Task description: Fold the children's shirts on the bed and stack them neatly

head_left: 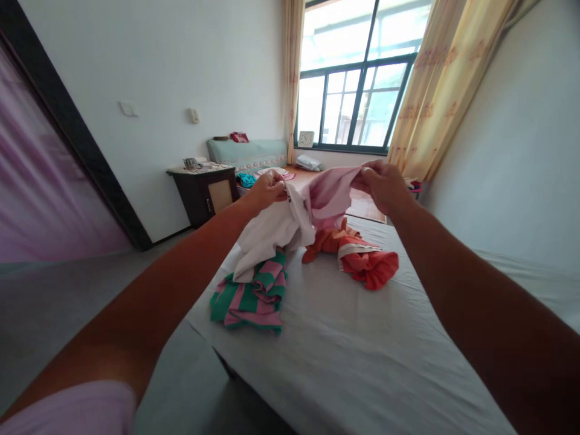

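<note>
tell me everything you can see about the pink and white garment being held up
The pink and white garment is soft cloth, pale pink on the right and white on the left. It is lifted above the bed, stretched between the left hand and the right hand, each gripping an upper edge. Its white part hangs crumpled down onto the green and pink striped garment. Behind it lies an orange garment.

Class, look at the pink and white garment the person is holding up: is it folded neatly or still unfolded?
Unfolded. The pink and white garment hangs bunched and loose between the left hand and right hand, its white part drooping toward the bed.
</note>
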Tool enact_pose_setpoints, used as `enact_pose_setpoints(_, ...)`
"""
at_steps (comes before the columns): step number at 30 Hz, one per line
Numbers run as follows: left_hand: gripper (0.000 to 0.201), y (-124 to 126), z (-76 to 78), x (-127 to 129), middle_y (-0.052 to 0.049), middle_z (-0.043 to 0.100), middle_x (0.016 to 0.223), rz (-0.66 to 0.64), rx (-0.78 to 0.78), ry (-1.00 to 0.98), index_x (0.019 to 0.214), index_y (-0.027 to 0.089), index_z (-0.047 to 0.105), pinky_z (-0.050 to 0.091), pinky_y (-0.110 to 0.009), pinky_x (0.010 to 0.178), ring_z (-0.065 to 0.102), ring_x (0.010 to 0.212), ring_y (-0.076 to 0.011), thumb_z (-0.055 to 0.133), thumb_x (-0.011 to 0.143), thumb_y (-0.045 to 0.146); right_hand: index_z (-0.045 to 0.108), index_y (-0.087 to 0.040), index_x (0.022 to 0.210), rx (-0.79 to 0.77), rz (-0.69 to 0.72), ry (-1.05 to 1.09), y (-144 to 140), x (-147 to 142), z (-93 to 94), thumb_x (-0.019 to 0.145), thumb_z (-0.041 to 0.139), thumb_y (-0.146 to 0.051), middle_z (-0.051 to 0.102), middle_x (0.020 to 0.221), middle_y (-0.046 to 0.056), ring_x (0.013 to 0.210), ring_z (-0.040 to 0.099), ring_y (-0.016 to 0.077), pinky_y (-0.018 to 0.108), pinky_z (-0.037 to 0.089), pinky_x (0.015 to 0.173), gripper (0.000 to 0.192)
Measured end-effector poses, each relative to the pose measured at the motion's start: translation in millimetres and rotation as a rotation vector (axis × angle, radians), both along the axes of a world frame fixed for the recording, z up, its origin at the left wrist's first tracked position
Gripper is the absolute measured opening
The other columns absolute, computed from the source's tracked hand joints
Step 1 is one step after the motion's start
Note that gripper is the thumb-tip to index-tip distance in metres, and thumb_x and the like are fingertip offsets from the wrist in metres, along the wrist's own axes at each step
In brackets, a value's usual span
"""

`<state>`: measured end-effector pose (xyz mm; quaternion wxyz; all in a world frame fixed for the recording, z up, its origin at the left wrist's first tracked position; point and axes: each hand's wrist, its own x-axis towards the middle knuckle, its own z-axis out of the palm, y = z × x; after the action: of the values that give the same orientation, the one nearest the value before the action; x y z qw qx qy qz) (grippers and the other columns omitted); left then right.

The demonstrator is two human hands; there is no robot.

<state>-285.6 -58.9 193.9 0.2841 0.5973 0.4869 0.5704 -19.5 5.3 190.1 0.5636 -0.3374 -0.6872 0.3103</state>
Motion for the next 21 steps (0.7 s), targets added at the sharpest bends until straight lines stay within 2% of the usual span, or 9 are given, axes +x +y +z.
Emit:
enact_pose_setpoints(3, 0.012, 5, -25.1, -10, 0.001, 0.059, 0.075, 0.09, 0.007, 0.021, 0.09, 0.017, 0.047, 0.051, -0.027, 0.071, 0.06, 0.069, -0.0104, 0.053, 0.082, 0.024, 0.057, -0.019, 0.08, 0.058, -0.117, -0.305, -7, -1, -29.8, 0.077, 0.059, -0.02, 0.064, 0.07, 0.001, 0.066, 0.063, 0.0154, 0.029, 0.051, 0.065, 0.004)
enact_pose_setpoints(5, 0.021, -5, -39.8, -20, -0.001, 0.06, 0.078, 0.076, -0.093, 0.216, 0.092, 0.017, 0.049, 0.049, -0.025, 0.065, 0.06, 0.068, -0.0117, 0.056, 0.08, 0.033, 0.062, -0.019, 0.085, 0.133, -0.122, -0.61, -24, -6, -54.3, 0.075, 0.06, -0.017, 0.067, 0.078, 0.003, 0.072, 0.063, 0.0167, 0.028, 0.048, 0.069, 0.011)
enact_pose_setpoints(7, 0.026, -28, -52.8, -29, -0.002, 0.063, 0.077, -0.082, -0.254, 0.518, 0.089, 0.016, 0.055, 0.046, -0.023, 0.059, 0.059, 0.066, -0.0131, 0.058, 0.078, 0.039, 0.064, -0.021, 0.095, 0.242, -0.027, -0.77, -47, -12, -79.2, 0.077, 0.059, -0.019, 0.069, 0.087, 0.003, 0.077, 0.062, 0.0164, 0.027, 0.045, 0.071, 0.019)
enact_pose_setpoints(10, 0.022, -79, -74.0, -35, 0.0, 0.065, 0.069, -0.41, -0.493, 0.936, 0.079, 0.018, 0.064, 0.041, -0.022, 0.056, 0.058, 0.062, -0.0135, 0.058, 0.075, 0.039, 0.067, -0.025, 0.09, 0.314, 0.182, -0.917, -77, -17, -107.5, 0.082, 0.058, -0.03, 0.069, 0.08, 0.001, 0.073, 0.06, 0.0157, 0.025, 0.041, 0.067, 0.013)
enact_pose_setpoints(12, 0.017, -111, -90.6, -33, 0.001, 0.065, 0.067, -0.382, -0.544, 1.184, 0.076, 0.021, 0.068, 0.038, -0.022, 0.053, 0.057, 0.06, -0.0149, 0.064, 0.066, 0.035, 0.068, -0.025, 0.085, 0.3, 0.225, -0.947, -85, -15, -116.9, 0.083, 0.056, -0.032, 0.068, 0.076, 0.001, 0.069, 0.059, 0.0153, 0.025, 0.038, 0.063, 0.014)
enact_pose_setpoints(15, 0.01, -140, -110.4, -28, -0.001, 0.065, 0.066, -0.164, -0.465, 1.392, 0.07, 0.022, 0.068, 0.035, -0.025, 0.052, 0.057, 0.059, -0.0179, 0.064, 0.061, 0.026, 0.068, -0.022, 0.082, 0.253, 0.227, -0.87, -80, -7, -119.4, 0.085, 0.053, -0.032, 0.066, 0.073, 0.001, 0.068, 0.056, 0.0148, 0.025, 0.037, 0.062, 0.018)
enact_pose_setpoints(16, 0.008, -143, -112.2, -26, -0.001, 0.065, 0.064, -0.12, -0.431, 1.389, 0.067, 0.022, 0.068, 0.035, -0.025, 0.052, 0.057, 0.059, -0.0179, 0.061, 0.062, 0.024, 0.067, -0.021, 0.08, 0.239, 0.235, -0.84, -77, -4, -118.5, 0.085, 0.052, -0.032, 0.065, 0.071, 0.001, 0.067, 0.055, 0.0146, 0.025, 0.038, 0.062, 0.02)
enact_pose_setpoints(18, 0.01, -142, -104.2, -23, 0.001, 0.063, 0.06, -0.143, -0.404, 1.261, 0.064, 0.021, 0.067, 0.035, -0.023, 0.052, 0.056, 0.056, -0.0154, 0.057, 0.066, 0.022, 0.066, -0.019, 0.077, 0.2, 0.244, -0.789, -73, 1, -116.0, 0.086, 0.051, -0.033, 0.062, 0.068, 0.001, 0.065, 0.053, 0.014, 0.025, 0.038, 0.06, 0.023)
enact_pose_setpoints(21, 0.016, -128, -66.2, -16, 0.002, 0.063, 0.06, -0.3, -0.387, 0.846, 0.073, 0.018, 0.068, 0.039, -0.019, 0.052, 0.056, 0.055, -0.0114, 0.057, 0.071, 0.03, 0.065, -0.019, 0.076, 0.081, 0.288, -0.714, -75, 6, -114.0, 0.085, 0.052, -0.036, 0.059, 0.062, 0.0, 0.057, 0.052, 0.0123, 0.024, 0.039, 0.053, 0.024)
